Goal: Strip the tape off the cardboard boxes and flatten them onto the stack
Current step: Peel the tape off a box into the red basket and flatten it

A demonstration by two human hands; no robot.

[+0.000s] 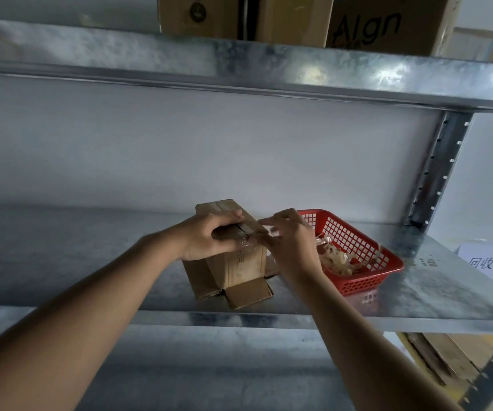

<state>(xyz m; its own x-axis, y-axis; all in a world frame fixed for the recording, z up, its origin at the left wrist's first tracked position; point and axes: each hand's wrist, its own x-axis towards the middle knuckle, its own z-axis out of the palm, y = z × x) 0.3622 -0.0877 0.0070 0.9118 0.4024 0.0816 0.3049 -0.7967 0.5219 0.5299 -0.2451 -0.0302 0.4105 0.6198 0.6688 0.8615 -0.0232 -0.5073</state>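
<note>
A small brown cardboard box [240, 266] lies on the metal shelf [434, 280], its near flaps opened out. My left hand [209, 237] grips the box's top from the left, fingers curled over its edge. My right hand [291, 240] is at the box's right side, pinching a strip of clear tape [264, 231] that runs off the top seam. A stack of flattened cardboard [449, 360] lies below the shelf at the lower right.
A red plastic basket [363, 280] holding crumpled tape strips stands right of the box. Larger cardboard boxes [381, 22] sit on the shelf above. A white paper label [489, 264] lies at the far right, beside the shelf's upright post [437, 170].
</note>
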